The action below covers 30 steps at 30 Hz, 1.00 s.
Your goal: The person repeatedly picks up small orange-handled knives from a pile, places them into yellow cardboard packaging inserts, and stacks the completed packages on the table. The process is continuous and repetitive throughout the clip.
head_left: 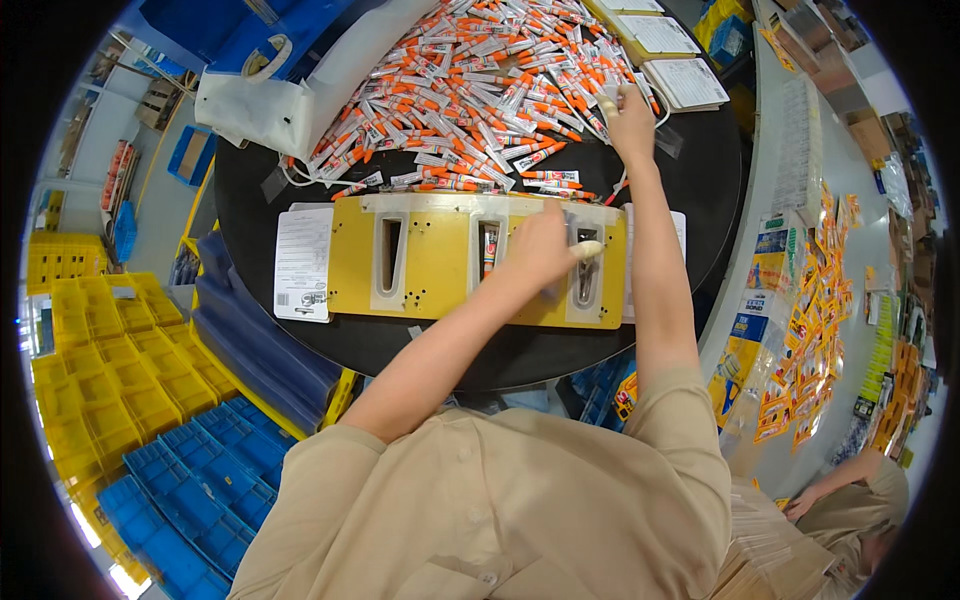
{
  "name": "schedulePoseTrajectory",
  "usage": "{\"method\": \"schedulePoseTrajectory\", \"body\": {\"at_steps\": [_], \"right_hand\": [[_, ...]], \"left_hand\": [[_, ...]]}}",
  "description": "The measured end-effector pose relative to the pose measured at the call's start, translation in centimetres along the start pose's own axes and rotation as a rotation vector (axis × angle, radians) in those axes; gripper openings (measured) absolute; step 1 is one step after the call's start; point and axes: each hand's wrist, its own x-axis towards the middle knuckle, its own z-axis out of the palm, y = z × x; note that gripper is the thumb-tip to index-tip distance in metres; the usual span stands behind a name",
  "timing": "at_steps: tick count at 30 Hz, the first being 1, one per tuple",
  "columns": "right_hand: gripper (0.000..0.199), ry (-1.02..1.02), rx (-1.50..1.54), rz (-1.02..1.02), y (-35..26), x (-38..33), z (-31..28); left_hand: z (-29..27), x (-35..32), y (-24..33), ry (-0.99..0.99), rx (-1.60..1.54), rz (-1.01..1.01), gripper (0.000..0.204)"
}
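A yellow fixture board (450, 262) with several tapered slots lies along the near side of the round black table. My left hand (540, 248) is over its right half, beside the rightmost slot (585, 275). The thumb, in a pale finger cot, points right; the other fingers are smeared by motion. A small orange-capped tube (489, 248) shows in the middle slot, while the left slot (389, 255) looks dark. Farther off, my right hand (630, 122) is at the right edge of a heap of orange-capped tubes (470, 90), fingers drawn together. What they hold is too blurred to tell.
Printed cards (302, 262) stick out at the board's left end; more card stacks (685, 84) stand at the far right. A white cord (655, 100) lies by the heap. Yellow bins (110, 370) and blue crates (200, 470) fill the lower left. Another person's arm (835, 485) shows lower right.
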Motion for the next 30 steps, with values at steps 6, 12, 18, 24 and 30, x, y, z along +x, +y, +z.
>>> {"method": "schedulePoseTrajectory", "body": {"at_steps": [6, 12, 18, 24, 30], "right_hand": [[0.041, -0.225, 0.327, 0.14, -2.4, -13.4, -6.6], [0.019, -0.254, 0.06, 0.015, -2.8, -14.8, -5.8], [0.022, -0.692, -0.281, -0.151, -2.1, -7.8, 0.5], [0.025, -0.675, -0.211, -0.225, -3.8, -7.5, -0.4], [0.032, -0.377, 0.098, -0.559, -8.5, -17.6, -2.2]], "left_hand": [[-4.4, -3.0, -5.2, -0.041, -0.3, 0.088, 0.039], [-5.4, -3.6, -6.6, 0.066, 0.014, -0.053, 0.046], [-6.0, -3.5, -7.2, 0.119, 0.213, -0.089, 0.063], [-6.9, -3.9, -8.8, 0.181, 0.108, -0.053, 0.069], [-9.7, -6.6, -14.5, 0.072, -0.521, -0.016, 0.042]]}}
